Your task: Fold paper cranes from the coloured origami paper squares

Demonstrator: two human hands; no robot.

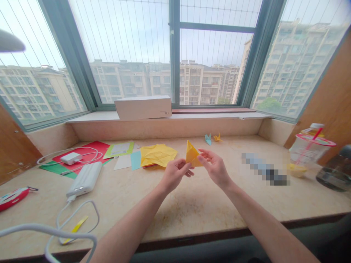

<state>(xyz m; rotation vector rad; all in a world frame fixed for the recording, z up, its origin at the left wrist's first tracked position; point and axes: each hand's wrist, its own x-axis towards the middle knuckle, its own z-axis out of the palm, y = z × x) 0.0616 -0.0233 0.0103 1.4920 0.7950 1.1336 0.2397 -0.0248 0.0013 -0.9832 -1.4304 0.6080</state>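
Note:
A folded piece of yellow origami paper [192, 152] is held up between both hands, its pointed tip upward. My left hand [178, 171] pinches its lower left edge between thumb and fingers. On the other side, my right hand [214, 164] grips the lower right corner, with thumb and index finger closed on it. Just behind and to the left lies a creased yellow sheet [157, 154] on top of other papers. Two small folded paper cranes, a blue one [208, 139] and a yellow one [217, 137], stand farther back.
Left on the counter [208, 208] are a white power bank [85, 179] with cables, a charger [71, 158], red paper [94, 148] and a yellow strip [78, 226]. A white box [144, 108] sits on the sill. A cup with a straw [309, 146] stands right, near a blurred-out object [264, 168].

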